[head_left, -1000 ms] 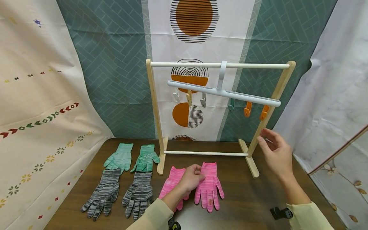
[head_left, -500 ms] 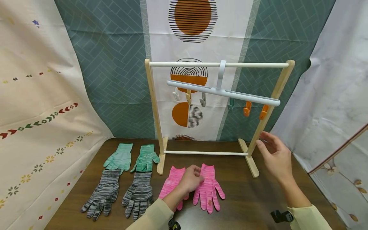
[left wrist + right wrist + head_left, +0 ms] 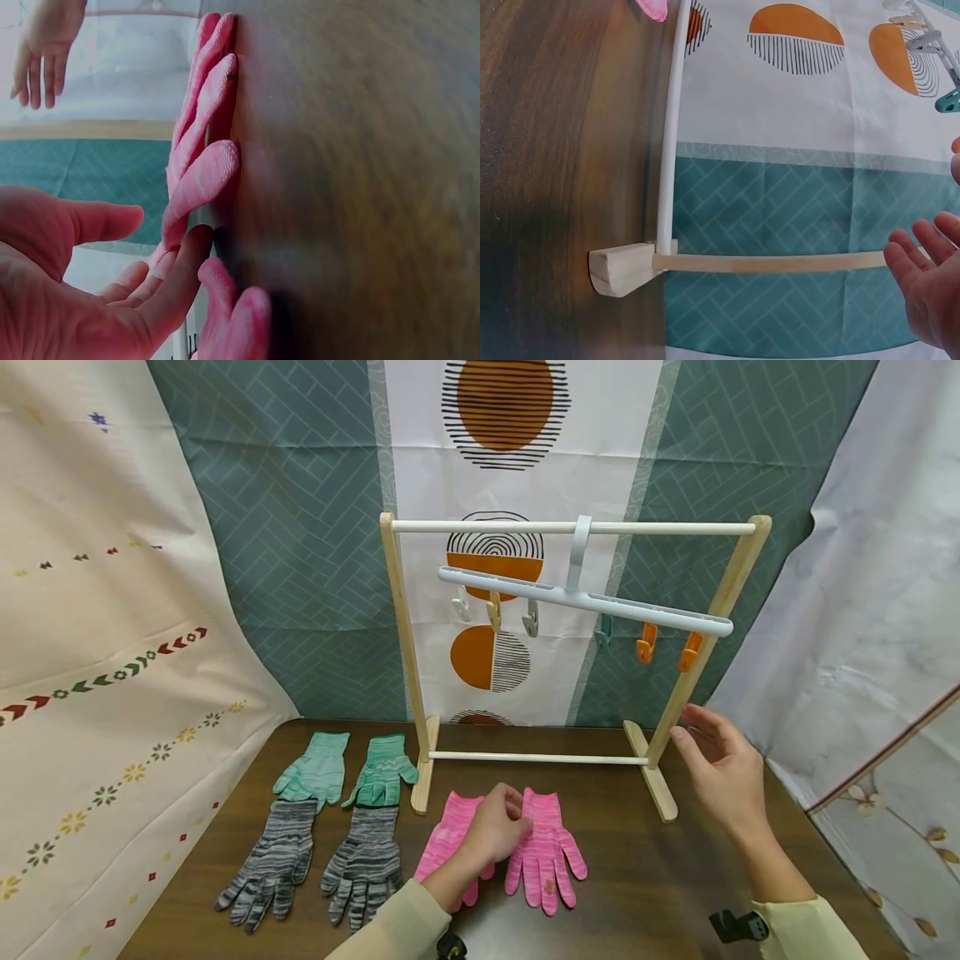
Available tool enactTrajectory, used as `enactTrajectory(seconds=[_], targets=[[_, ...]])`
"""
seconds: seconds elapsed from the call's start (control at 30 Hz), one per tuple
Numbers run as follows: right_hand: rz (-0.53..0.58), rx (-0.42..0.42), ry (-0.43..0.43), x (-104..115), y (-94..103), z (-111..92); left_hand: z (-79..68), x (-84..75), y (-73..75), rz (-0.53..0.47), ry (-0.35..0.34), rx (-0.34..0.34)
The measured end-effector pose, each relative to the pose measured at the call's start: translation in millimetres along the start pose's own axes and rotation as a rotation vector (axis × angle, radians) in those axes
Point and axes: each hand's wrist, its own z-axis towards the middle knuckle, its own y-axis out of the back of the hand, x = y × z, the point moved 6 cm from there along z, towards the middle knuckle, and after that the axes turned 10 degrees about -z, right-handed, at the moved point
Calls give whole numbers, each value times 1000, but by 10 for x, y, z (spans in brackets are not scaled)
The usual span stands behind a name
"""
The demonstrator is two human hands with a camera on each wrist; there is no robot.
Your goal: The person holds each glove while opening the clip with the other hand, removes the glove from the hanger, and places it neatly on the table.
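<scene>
Two pink gloves lie side by side on the table. My left hand [image 3: 495, 827] is between them, its fingertips right at the side of the right pink glove [image 3: 547, 860]; the wrist overlaps the left pink glove [image 3: 452, 835]. In the left wrist view, the thumb stands apart from the fingers [image 3: 169, 296], which reach beside the glove. Raised beside the rack's right post [image 3: 705, 635], my right hand [image 3: 723, 768] holds nothing, fingers loosely bent. A light blue clip hanger [image 3: 592, 602] hangs by its hook from the rack's top bar, with orange [image 3: 646, 643], teal, grey, yellow and white clips.
Two green gloves [image 3: 382, 768] and two grey striped gloves [image 3: 363, 860] lie at the table's left. The wooden rack's feet [image 3: 651, 772] stand on the table [image 3: 637, 893] near its back edge. Patterned cloths [image 3: 322, 527] hang behind and at both sides.
The right pink glove has turned slightly, its cuff shifting a little left. My right hand has moved slightly down and right. My left hand has stayed nearly in place.
</scene>
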Motion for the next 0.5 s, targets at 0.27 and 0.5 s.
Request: enactTrajectory(seconds=[0.27, 0.5], targets=[[-7, 0, 1, 2, 1, -19, -26, -62, 66, 65, -24, 9], [-38, 9, 9, 3, 22, -48, -35, -108, 133, 72, -25, 37]])
